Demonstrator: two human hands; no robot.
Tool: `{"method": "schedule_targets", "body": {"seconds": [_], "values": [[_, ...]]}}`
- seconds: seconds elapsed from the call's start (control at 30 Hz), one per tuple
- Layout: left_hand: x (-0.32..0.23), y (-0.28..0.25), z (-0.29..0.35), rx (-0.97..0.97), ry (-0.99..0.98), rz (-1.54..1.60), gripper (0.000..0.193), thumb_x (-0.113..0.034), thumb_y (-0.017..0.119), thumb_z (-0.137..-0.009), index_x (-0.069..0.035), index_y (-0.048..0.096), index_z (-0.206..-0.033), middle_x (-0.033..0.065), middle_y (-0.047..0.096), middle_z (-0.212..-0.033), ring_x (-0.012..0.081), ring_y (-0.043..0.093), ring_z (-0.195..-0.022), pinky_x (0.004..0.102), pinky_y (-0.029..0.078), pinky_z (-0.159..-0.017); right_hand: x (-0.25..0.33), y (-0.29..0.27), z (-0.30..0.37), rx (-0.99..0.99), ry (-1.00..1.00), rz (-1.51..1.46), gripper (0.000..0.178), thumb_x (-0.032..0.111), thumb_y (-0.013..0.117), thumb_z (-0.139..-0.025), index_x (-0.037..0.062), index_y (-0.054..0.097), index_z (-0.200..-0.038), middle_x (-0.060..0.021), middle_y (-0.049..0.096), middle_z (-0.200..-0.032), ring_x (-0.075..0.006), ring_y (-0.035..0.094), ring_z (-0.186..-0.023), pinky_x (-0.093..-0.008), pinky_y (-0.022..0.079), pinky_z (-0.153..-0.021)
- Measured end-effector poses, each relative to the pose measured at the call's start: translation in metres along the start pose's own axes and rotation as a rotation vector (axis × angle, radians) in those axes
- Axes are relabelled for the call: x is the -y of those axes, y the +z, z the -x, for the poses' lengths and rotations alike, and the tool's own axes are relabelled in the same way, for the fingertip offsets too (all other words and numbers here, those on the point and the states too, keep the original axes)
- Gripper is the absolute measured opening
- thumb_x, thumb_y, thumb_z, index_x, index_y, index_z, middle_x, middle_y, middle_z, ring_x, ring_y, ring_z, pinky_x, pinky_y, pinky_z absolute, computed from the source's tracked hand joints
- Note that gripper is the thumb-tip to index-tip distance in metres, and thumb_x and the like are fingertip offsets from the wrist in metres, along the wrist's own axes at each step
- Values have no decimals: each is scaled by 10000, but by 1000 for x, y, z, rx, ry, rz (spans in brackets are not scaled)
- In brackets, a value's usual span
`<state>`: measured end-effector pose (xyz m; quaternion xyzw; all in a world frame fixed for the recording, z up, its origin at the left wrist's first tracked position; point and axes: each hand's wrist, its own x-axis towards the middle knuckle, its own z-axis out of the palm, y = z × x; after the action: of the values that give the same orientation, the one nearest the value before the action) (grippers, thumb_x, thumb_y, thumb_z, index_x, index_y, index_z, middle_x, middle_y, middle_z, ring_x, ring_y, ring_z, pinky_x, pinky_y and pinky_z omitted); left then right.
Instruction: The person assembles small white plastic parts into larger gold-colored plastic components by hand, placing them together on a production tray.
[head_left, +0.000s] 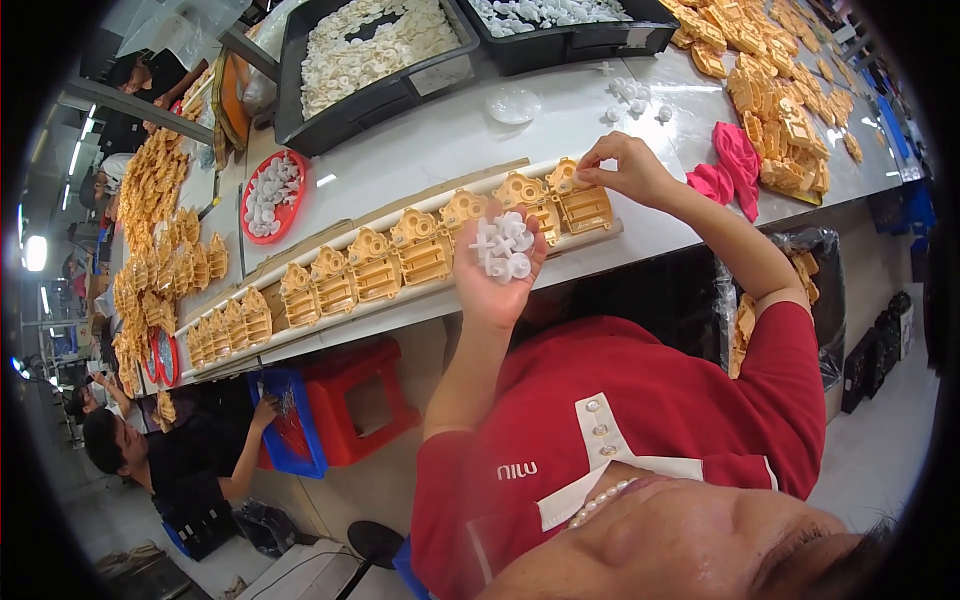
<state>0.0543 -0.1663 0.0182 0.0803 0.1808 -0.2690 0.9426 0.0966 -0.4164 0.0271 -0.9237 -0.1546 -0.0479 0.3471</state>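
Note:
A row of orange-yellow plastic housings (375, 277) lies along a long rail (440, 262) on the bench in front of me. My left hand (497, 285) is palm up over the row, cupping a heap of small white plastic parts (503, 245), some cross-shaped and some round. At the right end of the row, my right hand (630, 168) has thumb and forefinger brought together at the round upper part of the last housing (585, 208). Whatever may be between those fingertips is hidden.
Black bins (375, 95) of white parts stand at the back. A red dish (265, 228) of white pieces sits left; a pink cloth (728, 172) lies right. Housings are piled (780, 130) at both ends. A co-worker (165, 450) sits at left by a red stool (360, 400).

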Motion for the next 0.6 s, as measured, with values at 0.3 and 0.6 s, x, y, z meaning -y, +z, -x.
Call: {"method": "schedule_targets", "body": {"seconds": [0.3,0.6], "values": [[12,2,-4,74,-38,-35,340,-334,482,-889,-89,539,-1117,133,577,-1086,291,559,-1010,431,477,-847,15,-1,-4,-90,-51,70,127,140,678,-768,44,674,-850,-78,630,-788,-213,581,-768,-319,451,-711],[14,3,-14,56,-107,48,341,-324,445,-913,-98,529,-1153,126,557,-1112,285,550,-1016,450,462,-882,69,-4,-14,134,-445,-71,198,48,670,-734,39,648,-931,-77,594,-820,-243,578,-804,-334,477,-708]]}}
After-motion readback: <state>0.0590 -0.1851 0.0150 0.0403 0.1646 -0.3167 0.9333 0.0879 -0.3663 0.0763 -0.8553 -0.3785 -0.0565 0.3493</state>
